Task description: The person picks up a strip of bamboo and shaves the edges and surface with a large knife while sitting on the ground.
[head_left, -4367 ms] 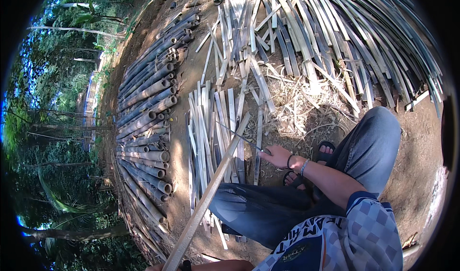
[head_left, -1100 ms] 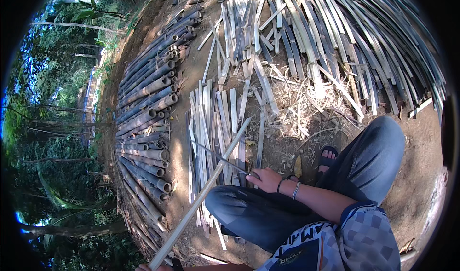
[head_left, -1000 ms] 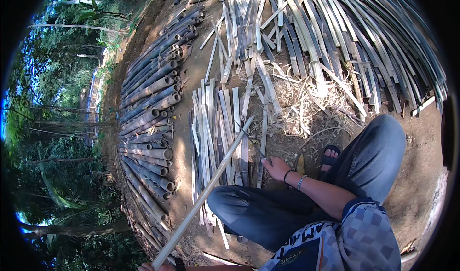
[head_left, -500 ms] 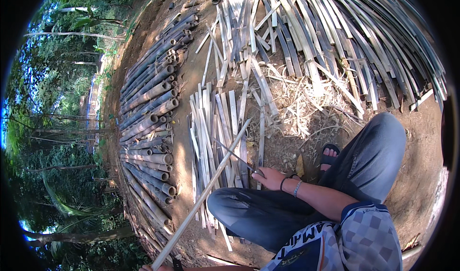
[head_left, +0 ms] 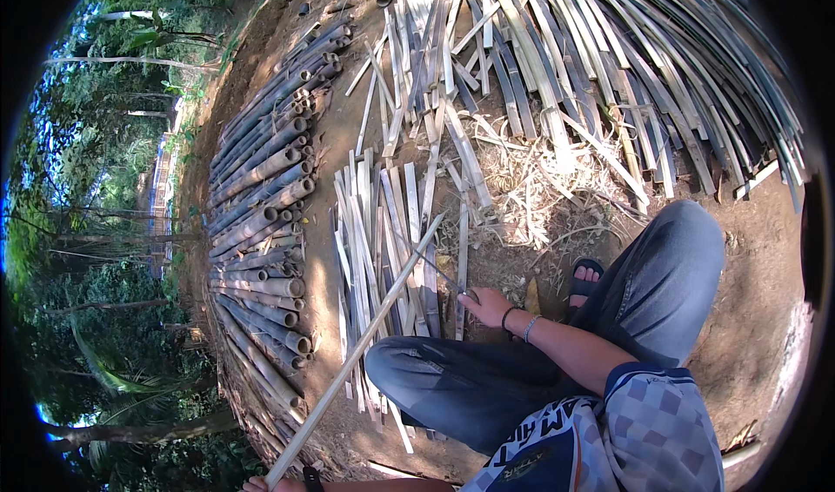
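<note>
A long, pale bamboo strip [head_left: 358,350] runs slantwise from the lower left corner up past my left knee. Its near end is in my left hand [head_left: 280,485], which is closed around it and partly cut off by the lower edge of the picture. My right hand [head_left: 489,307] is closed on the handle of a knife [head_left: 448,281] with a slim, dark blade. The blade points up and left, and its tip end meets the strip close to the strip's far end. Whether the edge bites into the bamboo cannot be made out.
Cut bamboo slats [head_left: 409,205] lie beyond my knees, and a large heap of long slats [head_left: 644,83] fills the upper right. Curly shavings [head_left: 531,187] cover the ground between them. Bamboo poles [head_left: 270,179] are stacked at the left, before trees [head_left: 96,231].
The knife has drawn back across the strip and toward its far end, so less blade sticks out past it. My left hand shows a little more. The whole view has shifted slightly.
</note>
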`<state>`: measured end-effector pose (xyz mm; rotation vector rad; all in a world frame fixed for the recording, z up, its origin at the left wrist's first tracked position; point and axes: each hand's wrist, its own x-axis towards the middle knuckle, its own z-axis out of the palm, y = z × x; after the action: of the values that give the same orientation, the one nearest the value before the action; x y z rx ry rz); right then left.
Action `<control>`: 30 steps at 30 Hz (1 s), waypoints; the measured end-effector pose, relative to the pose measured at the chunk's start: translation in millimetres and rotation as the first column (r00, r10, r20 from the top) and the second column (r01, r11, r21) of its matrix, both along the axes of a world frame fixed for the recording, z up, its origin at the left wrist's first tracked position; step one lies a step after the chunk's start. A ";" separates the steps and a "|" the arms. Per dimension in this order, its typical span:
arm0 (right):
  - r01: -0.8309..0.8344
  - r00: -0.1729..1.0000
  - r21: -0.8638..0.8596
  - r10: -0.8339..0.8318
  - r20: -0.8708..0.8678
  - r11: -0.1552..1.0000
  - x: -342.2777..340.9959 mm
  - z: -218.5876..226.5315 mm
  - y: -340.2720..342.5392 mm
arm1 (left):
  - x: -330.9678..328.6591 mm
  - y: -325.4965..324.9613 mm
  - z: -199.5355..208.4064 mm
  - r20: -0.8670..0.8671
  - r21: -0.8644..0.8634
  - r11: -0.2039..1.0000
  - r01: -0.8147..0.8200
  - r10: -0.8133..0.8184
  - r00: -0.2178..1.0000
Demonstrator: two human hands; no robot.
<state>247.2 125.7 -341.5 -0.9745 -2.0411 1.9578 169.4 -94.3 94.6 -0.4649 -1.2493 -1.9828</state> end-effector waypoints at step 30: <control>-0.247 0.941 0.055 0.253 -0.223 0.967 -5.1 52.0 -8.6 | -1.7 -14.6 -1.7 0.033 0.013 0.994 -0.104 0.104 0.994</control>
<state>242.1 117.1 -289.5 -0.4733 -2.1364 2.0440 167.7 -108.8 92.9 -0.3546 -1.2521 -1.9174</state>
